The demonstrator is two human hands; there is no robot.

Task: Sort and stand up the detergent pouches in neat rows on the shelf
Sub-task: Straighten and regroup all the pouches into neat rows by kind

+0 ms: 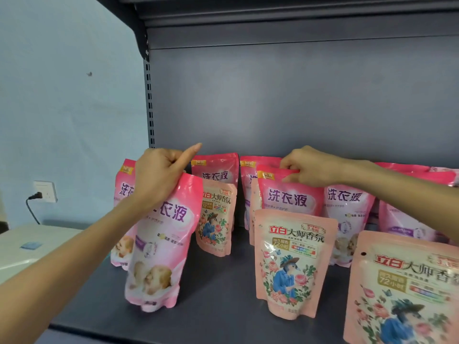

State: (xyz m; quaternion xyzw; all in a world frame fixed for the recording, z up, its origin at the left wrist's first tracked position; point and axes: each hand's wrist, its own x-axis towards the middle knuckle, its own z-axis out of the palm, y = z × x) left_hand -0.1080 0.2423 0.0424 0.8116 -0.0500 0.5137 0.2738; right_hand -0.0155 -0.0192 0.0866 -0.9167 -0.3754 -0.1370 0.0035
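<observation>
My left hand (pixel 159 175) grips the top of a pink detergent pouch (pixel 161 244) at the left front of the dark shelf (pixel 213 294); the pouch leans and looks blurred. My right hand (pixel 308 167) pinches the top edge of another pink pouch (pixel 288 194) in the middle back row. Several more pink pouches (pixel 216 170) stand along the back. Peach floral pouches stand in front: one small (pixel 214 219), one in the middle (pixel 290 264), one at the right edge (pixel 402 289).
The shelf's grey back panel (pixel 298 95) and an upper shelf (pixel 273 11) bound the space. A blue wall with a socket and plug (pixel 44 192) lies to the left, above a white appliance (pixel 29 247). Bare shelf surface shows between the left pouch and the middle peach pouch.
</observation>
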